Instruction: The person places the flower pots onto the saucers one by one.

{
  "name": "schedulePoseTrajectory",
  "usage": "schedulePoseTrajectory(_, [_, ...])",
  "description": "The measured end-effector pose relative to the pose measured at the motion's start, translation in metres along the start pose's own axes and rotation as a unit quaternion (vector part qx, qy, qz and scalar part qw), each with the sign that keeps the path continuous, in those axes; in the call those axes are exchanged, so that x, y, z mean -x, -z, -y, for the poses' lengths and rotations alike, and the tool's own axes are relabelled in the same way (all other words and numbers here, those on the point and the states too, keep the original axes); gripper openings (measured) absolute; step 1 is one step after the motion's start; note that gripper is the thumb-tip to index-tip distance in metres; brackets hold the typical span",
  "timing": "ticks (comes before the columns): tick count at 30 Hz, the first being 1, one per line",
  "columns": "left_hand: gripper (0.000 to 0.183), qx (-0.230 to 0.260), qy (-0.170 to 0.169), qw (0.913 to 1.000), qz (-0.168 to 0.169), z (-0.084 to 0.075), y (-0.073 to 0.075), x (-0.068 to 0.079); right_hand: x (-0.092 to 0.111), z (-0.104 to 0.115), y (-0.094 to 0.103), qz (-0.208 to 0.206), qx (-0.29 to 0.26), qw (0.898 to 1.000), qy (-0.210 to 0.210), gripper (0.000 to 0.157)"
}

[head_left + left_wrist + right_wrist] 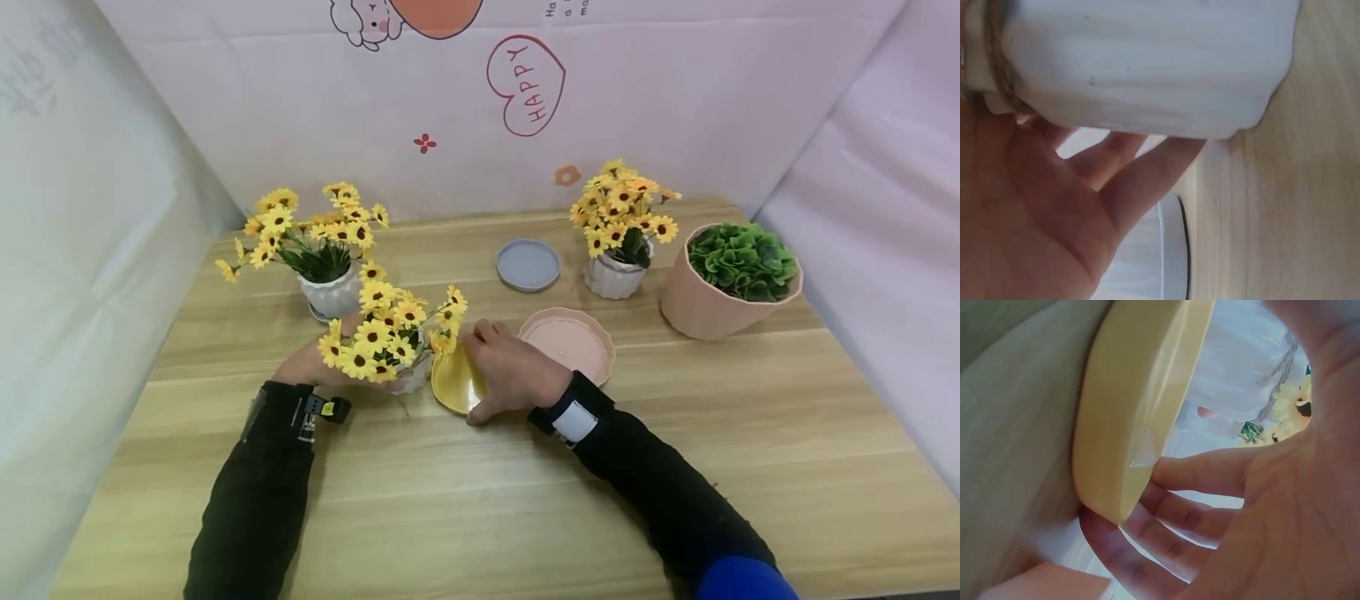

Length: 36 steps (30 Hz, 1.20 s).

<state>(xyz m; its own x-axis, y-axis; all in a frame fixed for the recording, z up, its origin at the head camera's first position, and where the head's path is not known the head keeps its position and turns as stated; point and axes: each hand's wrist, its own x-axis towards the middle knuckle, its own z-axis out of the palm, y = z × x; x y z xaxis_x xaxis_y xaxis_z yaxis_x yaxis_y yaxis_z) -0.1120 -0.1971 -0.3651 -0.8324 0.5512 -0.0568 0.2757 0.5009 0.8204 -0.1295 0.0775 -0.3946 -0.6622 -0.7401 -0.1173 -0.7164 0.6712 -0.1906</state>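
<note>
My left hand (pixel 318 364) holds a white ribbed flowerpot (pixel 1147 62) with yellow daisy-like flowers (pixel 378 333) and twine round its neck. In the left wrist view, fingers lie along the pot's side, close to the wooden tabletop. Just right of this pot, my right hand (pixel 513 367) grips a yellow saucer (pixel 453 383) across its rim, with the thumb on the near side and the fingers on the far side. The right wrist view gives the saucer's side wall (pixel 1116 412) low over the table, with fingertips against it. The hand covers part of the saucer.
Behind my left hand stands another potted daisy plant (pixel 330 292) on a small saucer. A pink scalloped saucer (pixel 566 343) lies right of my right hand. Farther back are a blue-grey saucer (pixel 528 265), a third daisy pot (pixel 615 277) and a pink planter (pixel 697 296) with green leaves.
</note>
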Motion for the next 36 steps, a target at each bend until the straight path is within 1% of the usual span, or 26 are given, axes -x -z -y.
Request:
schedulePoseTrajectory(5, [0.073, -0.007, 0.019, 0.9998, 0.005, 0.001, 0.005, 0.002, 0.000, 0.002, -0.002, -0.019, -0.011, 1.000, 0.004, 0.102])
schedulePoseTrajectory(9, [0.075, 0.000, 0.022, 0.9997, 0.005, 0.003, 0.008, 0.004, 0.000, 0.003, -0.002, -0.028, -0.030, 0.999, -0.008, 0.099])
schedulePoseTrajectory(14, [0.084, -0.006, 0.016, 0.9999, -0.003, 0.013, 0.010, 0.006, -0.002, 0.005, -0.004, -0.039, -0.039, 0.998, -0.018, 0.099])
schedulePoseTrajectory(18, [0.087, -0.014, 0.023, 0.9996, -0.007, 0.022, 0.012, 0.006, -0.005, 0.007, -0.006, -0.045, -0.037, 0.998, -0.027, 0.102])
schedulePoseTrajectory(20, [0.087, -0.023, 0.032, 0.9992, -0.009, 0.024, 0.013, 0.007, -0.006, 0.008, -0.007, -0.049, -0.038, 0.998, -0.032, 0.105])
schedulePoseTrajectory(25, [0.089, -0.045, 0.040, 0.9981, -0.009, 0.024, 0.014, 0.006, -0.005, 0.008, -0.011, -0.059, -0.044, 0.996, -0.042, 0.106])
schedulePoseTrajectory(30, [0.079, -0.023, 0.018, 0.9996, 0.002, 0.024, 0.016, 0.007, -0.006, 0.008, -0.011, -0.064, -0.057, 0.995, -0.043, 0.108])
schedulePoseTrajectory(33, [0.077, -0.010, 0.007, 0.9999, 0.009, 0.021, 0.018, 0.008, -0.006, 0.006, -0.009, -0.054, -0.073, 0.995, -0.039, 0.111])
schedulePoseTrajectory(36, [0.077, -0.011, 0.012, 0.9998, 0.008, 0.015, 0.019, 0.010, -0.004, 0.004, -0.006, -0.034, -0.082, 0.995, -0.035, 0.113])
